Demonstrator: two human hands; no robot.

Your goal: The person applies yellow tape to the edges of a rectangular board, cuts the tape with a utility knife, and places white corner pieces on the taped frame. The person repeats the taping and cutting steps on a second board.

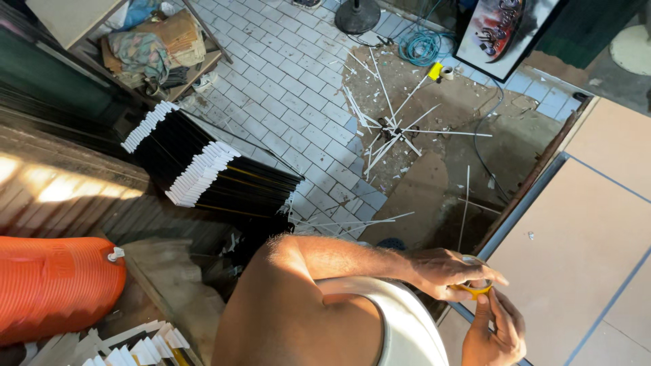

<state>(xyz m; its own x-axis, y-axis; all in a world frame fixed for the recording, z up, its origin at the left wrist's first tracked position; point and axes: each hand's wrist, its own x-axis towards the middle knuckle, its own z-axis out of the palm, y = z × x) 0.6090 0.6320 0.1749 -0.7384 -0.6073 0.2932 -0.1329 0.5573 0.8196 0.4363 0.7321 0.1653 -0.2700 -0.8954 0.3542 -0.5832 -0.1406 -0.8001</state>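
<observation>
Many white strips (386,135) beyond hands

Your hands sit at the table edge (522,203); tabletop (583,230) to the right is bare, free to move. Left of you: orange ribbed tube (54,285) and stacked black strips (210,173) block. Floor ahead is littered w/ white sticks (386,129) and cable (424,44).

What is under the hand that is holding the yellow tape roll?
Under the left hand sits the yellow tape roll, touched from below by the right hand. The fingers cover most of the roll.
</observation>
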